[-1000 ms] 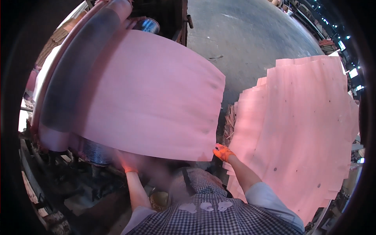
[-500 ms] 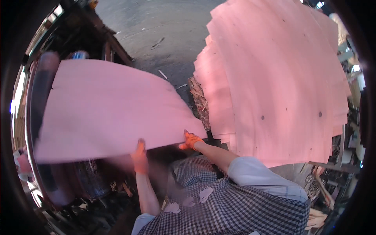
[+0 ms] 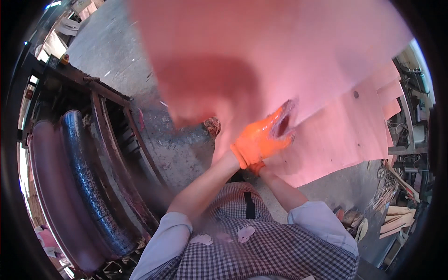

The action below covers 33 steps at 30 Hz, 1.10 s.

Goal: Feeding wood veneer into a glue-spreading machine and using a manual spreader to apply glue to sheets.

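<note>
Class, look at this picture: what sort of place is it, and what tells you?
Probably a woodworking workshop or small factory. The signs are the long rollers at left, the broad pink sheets piled at right, and the wood scraps lying nearby.

a worn grey floor [image 3: 105,56]; pale wood scraps [image 3: 396,221] lower right; upper left, a bright strip [image 3: 53,4], perhaps a lamp.

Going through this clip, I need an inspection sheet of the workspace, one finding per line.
Surface: grey concrete floor, stained, littered.
Job's things: raised wood veneer sheet, blurred; veneer stack below it.
Clutter: wood scraps, lower right.
Hands: orange-gloved left hand at the raised sheet's near edge, grip unclear; right hand mostly hidden behind it.
Cables: none clearly identifiable.
Surroundings: reddish roller and speckled metal roller, left.
</note>
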Each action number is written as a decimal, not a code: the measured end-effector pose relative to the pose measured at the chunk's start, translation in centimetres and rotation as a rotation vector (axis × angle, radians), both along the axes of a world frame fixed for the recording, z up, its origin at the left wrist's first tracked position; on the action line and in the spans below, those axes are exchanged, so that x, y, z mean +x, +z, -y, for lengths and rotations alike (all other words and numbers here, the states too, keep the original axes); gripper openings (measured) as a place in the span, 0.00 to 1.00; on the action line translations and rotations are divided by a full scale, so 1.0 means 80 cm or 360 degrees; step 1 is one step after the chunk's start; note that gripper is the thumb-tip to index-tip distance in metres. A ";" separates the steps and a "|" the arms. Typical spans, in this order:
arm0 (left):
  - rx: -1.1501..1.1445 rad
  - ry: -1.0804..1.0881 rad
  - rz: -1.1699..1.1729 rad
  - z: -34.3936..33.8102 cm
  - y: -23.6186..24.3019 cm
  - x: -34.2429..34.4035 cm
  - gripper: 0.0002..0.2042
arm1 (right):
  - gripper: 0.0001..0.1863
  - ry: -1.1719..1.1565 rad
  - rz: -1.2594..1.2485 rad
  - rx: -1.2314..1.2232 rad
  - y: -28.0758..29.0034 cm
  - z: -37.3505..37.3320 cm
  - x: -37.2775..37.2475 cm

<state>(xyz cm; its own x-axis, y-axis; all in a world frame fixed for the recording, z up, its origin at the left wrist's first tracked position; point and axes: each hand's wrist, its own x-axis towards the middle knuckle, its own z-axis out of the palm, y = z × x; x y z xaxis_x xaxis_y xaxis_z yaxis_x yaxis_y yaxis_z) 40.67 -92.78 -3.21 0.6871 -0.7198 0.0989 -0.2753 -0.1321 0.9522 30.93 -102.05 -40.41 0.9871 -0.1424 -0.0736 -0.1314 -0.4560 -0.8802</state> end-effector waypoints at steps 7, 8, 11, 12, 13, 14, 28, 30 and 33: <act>0.0098 -0.0009 -0.0774 -0.088 -0.129 -0.044 0.35 | 0.23 -0.1573 -0.0770 0.1157 -0.137 0.208 -0.116; 0.0498 0.0096 -0.0701 -0.128 -0.140 -0.047 0.34 | 0.25 -0.1421 -0.1146 0.0895 -0.094 0.199 -0.091; 0.1230 0.0186 -0.0326 -0.211 -0.160 -0.071 0.35 | 0.34 -0.0933 -0.1647 0.0489 -0.013 0.190 -0.065; 0.1316 0.0179 -0.0339 -0.226 -0.156 -0.076 0.35 | 0.34 -0.1004 -0.1615 0.0508 -0.026 0.190 -0.072; 0.1344 0.0192 -0.0336 -0.237 -0.154 -0.081 0.34 | 0.33 -0.0867 -0.1022 -0.0252 -0.064 0.197 -0.082; 0.1383 0.0237 -0.0346 -0.255 -0.158 -0.090 0.34 | 0.32 -0.0656 -0.0426 -0.0995 -0.086 0.202 -0.086; 0.1220 0.1204 -0.0623 -0.336 -0.239 -0.210 0.32 | 0.19 -0.1477 -0.0130 0.1911 -0.016 0.283 0.039; 0.1199 0.1244 -0.0695 -0.323 -0.222 -0.237 0.32 | 0.20 -0.1636 -0.0449 0.1051 -0.034 0.275 0.062; 0.1070 0.1431 -0.0976 -0.313 -0.185 -0.253 0.33 | 0.23 -0.0853 -0.0897 -0.0162 -0.076 0.250 0.120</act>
<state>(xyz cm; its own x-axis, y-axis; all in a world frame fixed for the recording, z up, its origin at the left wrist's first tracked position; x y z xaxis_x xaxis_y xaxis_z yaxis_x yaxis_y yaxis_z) 20.43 -67.74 -17.98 0.7595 0.2354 -0.6065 0.6198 -0.5452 0.5645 40.50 -122.01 -46.48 0.5993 -0.6219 -0.5041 -0.7710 -0.2791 -0.5724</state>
